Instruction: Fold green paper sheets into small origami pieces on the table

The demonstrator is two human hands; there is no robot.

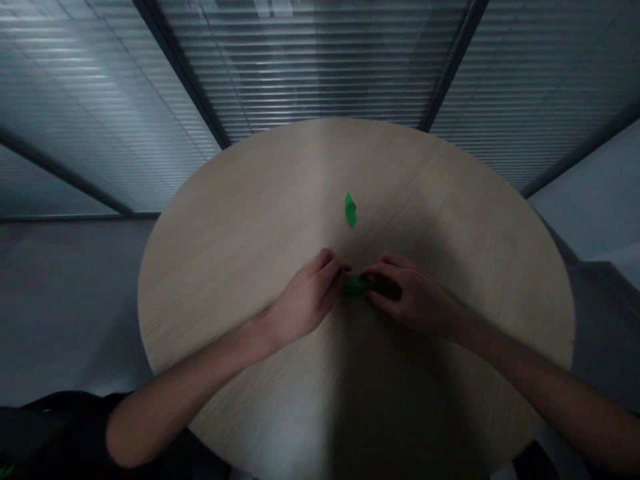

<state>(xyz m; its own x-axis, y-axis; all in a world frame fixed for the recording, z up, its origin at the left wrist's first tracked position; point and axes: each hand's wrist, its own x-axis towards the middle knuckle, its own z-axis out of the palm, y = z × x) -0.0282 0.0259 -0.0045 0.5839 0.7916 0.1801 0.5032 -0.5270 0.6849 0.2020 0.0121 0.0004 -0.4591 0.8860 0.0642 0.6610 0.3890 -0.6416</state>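
A round wood-grain table [215, 227], part in shadow, stands before slatted blinds [320, 83] and a grey floor [75, 293]. Near its middle, the right hand [417, 297] pinches 1 small green piece [353, 287]; the left hand [305, 300] has fingertips at the other end, grip unclear. A 2nd green shape [351, 210] lies beyond. Tabletop extends around both hands to the curved edge.

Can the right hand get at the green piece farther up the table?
Likely yes: the farther green piece lies beyond the right hand, nothing visible between them, though that hand is at the nearer green piece.
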